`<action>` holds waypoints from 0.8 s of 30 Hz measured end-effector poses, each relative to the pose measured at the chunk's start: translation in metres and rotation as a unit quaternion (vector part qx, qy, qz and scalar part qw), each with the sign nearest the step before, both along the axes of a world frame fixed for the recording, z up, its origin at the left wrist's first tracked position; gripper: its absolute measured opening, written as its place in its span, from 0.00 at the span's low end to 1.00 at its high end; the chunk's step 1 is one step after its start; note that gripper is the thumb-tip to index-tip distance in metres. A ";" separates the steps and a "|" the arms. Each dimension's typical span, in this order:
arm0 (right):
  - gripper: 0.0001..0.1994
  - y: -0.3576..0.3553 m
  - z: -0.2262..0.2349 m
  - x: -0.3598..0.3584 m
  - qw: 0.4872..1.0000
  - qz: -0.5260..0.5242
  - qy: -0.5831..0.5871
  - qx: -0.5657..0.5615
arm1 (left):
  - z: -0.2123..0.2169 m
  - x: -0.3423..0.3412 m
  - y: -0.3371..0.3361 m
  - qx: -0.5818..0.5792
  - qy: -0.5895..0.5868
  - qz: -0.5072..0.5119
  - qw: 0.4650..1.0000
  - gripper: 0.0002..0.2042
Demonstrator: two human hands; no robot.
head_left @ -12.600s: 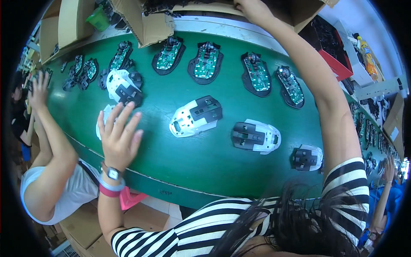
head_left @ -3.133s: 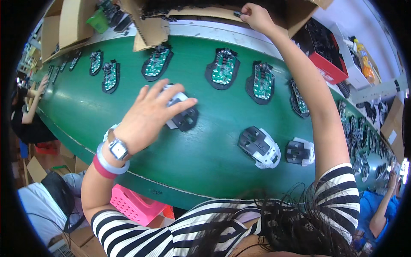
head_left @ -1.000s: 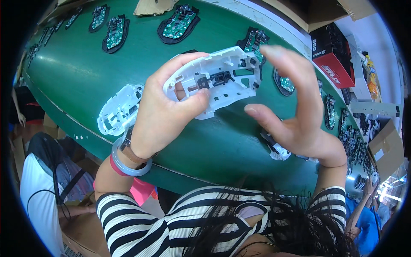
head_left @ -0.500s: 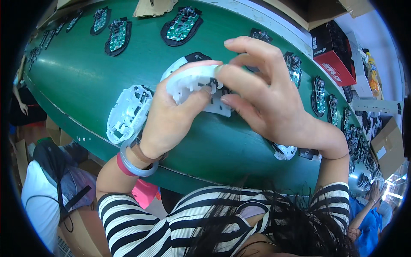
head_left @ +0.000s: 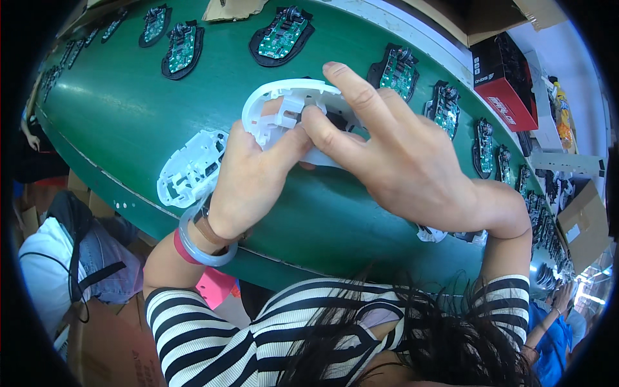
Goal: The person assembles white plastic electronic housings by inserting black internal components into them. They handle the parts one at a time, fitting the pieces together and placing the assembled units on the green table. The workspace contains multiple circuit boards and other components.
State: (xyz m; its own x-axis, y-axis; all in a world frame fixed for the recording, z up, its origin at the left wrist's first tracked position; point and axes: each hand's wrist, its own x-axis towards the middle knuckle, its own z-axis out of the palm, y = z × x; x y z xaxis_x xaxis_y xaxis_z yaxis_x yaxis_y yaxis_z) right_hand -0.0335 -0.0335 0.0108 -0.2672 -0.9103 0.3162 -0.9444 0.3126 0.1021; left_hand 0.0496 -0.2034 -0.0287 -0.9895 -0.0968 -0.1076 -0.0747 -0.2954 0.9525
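My left hand (head_left: 248,177) grips a white plastic mouse shell (head_left: 278,109), held up close above the green conveyor belt (head_left: 116,103). My right hand (head_left: 393,155) lies over the shell from the right, its fingertips pressing into the shell's inside. A second white mouse shell (head_left: 190,169) lies on the belt just left of my left wrist. A watch and two bangles ring that wrist.
Black mouse bases with green circuit boards (head_left: 280,35) lie in a row along the belt's far side. A red and black box (head_left: 503,80) stands at the upper right. More mouse parts (head_left: 432,233) lie under my right forearm. A seated person (head_left: 71,258) is at lower left.
My left hand picked a white shell off the belt and raised it. My right hand came in from the right and now presses its fingers into the shell.
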 end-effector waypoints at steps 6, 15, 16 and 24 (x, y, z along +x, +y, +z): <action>0.21 0.006 -0.012 0.000 0.997 -0.009 0.039 -0.071 | -0.003 -0.011 -0.012 0.027 -0.011 -0.048 0.998 0.20; 0.21 0.067 0.013 -0.040 0.955 0.132 -0.141 -0.223 | -0.019 -0.009 0.017 0.123 0.046 -0.109 0.985 0.47; 0.17 0.089 0.016 -0.067 0.964 0.035 -0.106 -0.243 | -0.017 -0.009 0.027 0.138 0.038 -0.085 0.986 0.49; 0.07 0.276 -0.084 -0.354 0.843 -0.427 -0.321 0.068 | 0.003 -0.025 0.031 -0.153 0.067 -0.037 0.985 0.30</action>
